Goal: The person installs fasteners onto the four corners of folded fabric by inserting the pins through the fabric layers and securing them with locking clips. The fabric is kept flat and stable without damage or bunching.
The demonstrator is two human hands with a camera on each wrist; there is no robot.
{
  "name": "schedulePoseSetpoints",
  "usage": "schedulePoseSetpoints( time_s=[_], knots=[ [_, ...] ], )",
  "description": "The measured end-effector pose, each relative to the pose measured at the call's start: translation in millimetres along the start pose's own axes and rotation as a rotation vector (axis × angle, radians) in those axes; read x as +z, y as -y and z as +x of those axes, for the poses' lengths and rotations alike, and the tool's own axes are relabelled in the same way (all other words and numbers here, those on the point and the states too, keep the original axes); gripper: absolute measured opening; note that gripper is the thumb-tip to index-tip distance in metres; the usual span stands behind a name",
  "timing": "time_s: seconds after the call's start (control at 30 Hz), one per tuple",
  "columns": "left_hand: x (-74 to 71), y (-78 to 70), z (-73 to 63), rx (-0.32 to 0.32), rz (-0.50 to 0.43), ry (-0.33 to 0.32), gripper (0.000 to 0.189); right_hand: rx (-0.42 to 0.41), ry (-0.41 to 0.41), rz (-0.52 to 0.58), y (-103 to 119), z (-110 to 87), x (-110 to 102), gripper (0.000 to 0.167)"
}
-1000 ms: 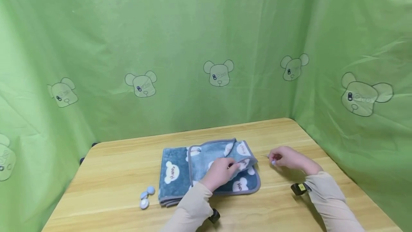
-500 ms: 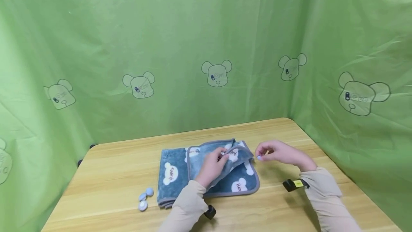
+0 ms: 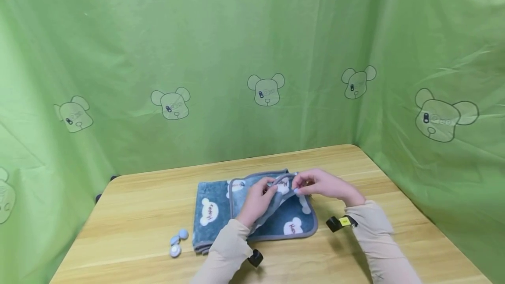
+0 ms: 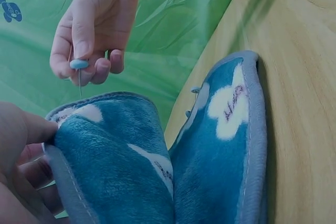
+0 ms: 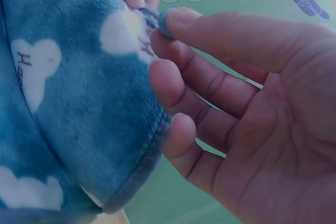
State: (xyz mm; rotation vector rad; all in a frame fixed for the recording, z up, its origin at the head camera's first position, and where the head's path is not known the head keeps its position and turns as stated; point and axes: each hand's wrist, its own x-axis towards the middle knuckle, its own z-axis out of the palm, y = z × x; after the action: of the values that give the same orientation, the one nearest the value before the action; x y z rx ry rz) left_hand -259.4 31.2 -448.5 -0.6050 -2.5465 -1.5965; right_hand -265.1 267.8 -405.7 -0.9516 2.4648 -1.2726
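Observation:
A folded teal fleece blanket point(image 3: 203, 189) with white bear patches and grey binding lies on the table, its top layer lifted at the right. My left hand point(image 3: 255, 205) pinches the lifted layer by its bound edge. My right hand point(image 3: 323, 184) holds a pin by its round blue head point(image 4: 79, 64) between thumb and fingers. The thin shaft points down to the blanket's edge in the left wrist view; whether it has entered the cloth I cannot tell. Close by in the right wrist view, the blue head point(image 5: 167, 23) sits under the thumb.
Left of the blanket, several small round pieces, blue point(image 3: 183, 233) and whitish point(image 3: 175, 250), lie on the wooden table point(image 3: 130, 214). Two small knobs point(image 4: 195, 89) show at the lower layer's edge. A green bear-print curtain point(image 3: 221, 135) surrounds the table's back and sides.
My right hand has moved left with the pin, from the bare table to the blanket's lifted edge. The left hand has raised and folded that edge back to the left.

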Motion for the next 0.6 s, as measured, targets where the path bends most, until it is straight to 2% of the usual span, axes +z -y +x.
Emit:
schedulePoseSetpoints(
  time_s=[0.3,0.43,0.6],
  knots=[
    [1.2,-4.5,-3.2,0.013,-0.017,0.020,0.016,0.007,-0.002,0.029,-5,7.2,9,0.010],
    [0.9,-7.1,-4.6,0.007,-0.031,0.032,0.016,0.015,-0.041,0.011,-6,11.0,12,0.010],
    [1.1,-9.2,-5.3,0.015,-0.015,0.031,0.015,-0.031,-0.120,-0.038,-6,15.9,17,0.010]
  ],
)
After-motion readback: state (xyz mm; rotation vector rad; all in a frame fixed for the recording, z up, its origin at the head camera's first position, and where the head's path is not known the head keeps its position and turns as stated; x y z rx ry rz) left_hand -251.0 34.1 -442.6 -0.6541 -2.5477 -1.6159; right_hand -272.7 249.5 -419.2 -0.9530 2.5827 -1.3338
